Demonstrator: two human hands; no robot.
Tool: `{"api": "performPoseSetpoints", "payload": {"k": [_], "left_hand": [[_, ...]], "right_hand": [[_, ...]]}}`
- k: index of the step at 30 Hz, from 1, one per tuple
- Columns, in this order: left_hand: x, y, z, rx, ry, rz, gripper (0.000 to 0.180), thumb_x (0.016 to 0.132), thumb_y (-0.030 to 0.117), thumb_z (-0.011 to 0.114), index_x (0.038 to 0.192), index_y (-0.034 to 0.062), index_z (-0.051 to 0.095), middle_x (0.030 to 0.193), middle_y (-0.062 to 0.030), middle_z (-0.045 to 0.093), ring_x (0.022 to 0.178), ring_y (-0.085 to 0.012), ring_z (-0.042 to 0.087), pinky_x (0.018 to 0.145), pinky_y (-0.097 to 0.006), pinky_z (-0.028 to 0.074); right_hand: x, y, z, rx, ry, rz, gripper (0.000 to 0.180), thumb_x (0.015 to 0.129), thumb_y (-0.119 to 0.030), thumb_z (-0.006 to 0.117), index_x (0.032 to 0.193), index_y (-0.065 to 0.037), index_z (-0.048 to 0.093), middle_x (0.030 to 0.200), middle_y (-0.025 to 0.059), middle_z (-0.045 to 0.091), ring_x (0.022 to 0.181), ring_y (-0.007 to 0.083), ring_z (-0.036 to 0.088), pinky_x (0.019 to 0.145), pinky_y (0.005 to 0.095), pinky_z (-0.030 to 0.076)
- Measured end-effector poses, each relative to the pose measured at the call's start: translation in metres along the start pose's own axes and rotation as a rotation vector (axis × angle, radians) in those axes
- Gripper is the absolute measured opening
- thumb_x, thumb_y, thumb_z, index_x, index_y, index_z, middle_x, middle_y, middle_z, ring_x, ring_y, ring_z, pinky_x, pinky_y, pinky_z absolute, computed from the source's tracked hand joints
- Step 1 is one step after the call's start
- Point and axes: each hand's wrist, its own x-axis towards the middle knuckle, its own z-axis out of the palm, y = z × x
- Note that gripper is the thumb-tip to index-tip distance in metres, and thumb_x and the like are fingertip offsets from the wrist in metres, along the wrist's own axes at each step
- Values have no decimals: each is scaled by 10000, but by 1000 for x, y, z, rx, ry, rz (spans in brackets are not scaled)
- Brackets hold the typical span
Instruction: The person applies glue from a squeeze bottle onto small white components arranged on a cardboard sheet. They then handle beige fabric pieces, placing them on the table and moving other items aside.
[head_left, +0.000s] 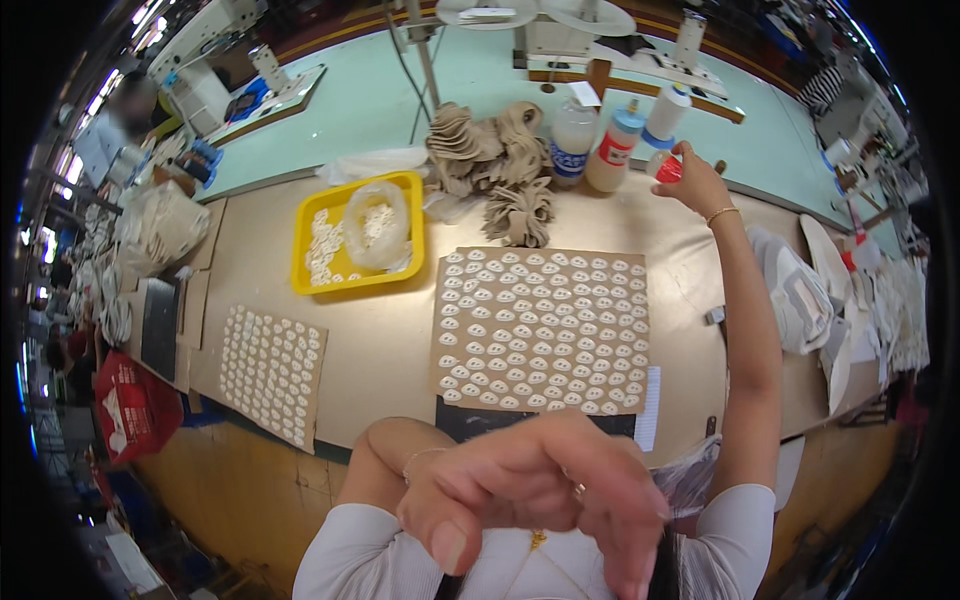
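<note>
My right hand reaches to the far side of the table, its fingers closed around a small clear container with a red band. Just left of it stand a bottle with a blue cap and red label and a clear bottle with a blue label. My left hand is raised close to the camera, loosely curled, with thumb and fingers apart and nothing visible in it. Beyond it lies a brown board covered with rows of small white rounded pieces, each marked with dark spots.
A yellow tray holds loose white pieces and a plastic bag. A smaller board of pieces lies at left. Bundled beige fabric strips sit behind. A white thread cone stands at the back; pale shoe parts lie right.
</note>
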Motion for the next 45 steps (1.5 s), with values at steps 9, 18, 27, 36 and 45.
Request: {"api": "performPoseSetpoints", "payload": {"k": [9, 18, 27, 36, 45], "left_hand": [[16, -19, -34, -172, -329, 332, 812, 921, 503, 449, 1339, -101, 104, 894, -200, 496, 783, -246, 538, 686, -344, 489], [12, -27, -40, -263, -264, 256, 838, 923, 530, 417, 1354, -96, 64, 812, -171, 509, 719, -235, 540, 638, -320, 492], [-2, -11, -3, -393, 96, 168, 673, 922, 450, 490, 1317, -67, 318, 1064, -240, 521, 761, -282, 594, 619, -371, 495], [25, -28, -29, -304, -342, 209, 780, 936, 519, 399, 1289, -147, 199, 723, -141, 523, 662, -201, 544, 594, -301, 478], [17, -3, 34, -190, 332, 127, 679, 936, 498, 419, 1159, -141, 370, 692, -126, 498, 603, -187, 504, 541, -293, 451]], "right_hand": [[35, -40, 59, -775, 183, -321, 207, 856, -180, 519, 968, -159, 692, 999, -1, 602, 1104, 202, 483, 1066, 519, 202], [36, -24, 83, -799, 280, -486, 260, 821, -155, 521, 1022, -95, 675, 1191, 22, 572, 1306, 224, 343, 1155, 487, 27], [-5, -55, 32, -719, 357, -305, 244, 807, -149, 559, 1007, -75, 679, 1205, 53, 563, 1254, 212, 417, 1094, 463, 233], [-21, -60, -67, -71, 598, -257, 271, 825, -246, 622, 1009, -51, 661, 1059, 92, 628, 997, 257, 594, 849, 340, 471], [-30, -96, -86, 200, 642, -464, 270, 826, -252, 647, 998, -44, 660, 1026, 81, 644, 915, 257, 621, 828, 326, 475]]}}
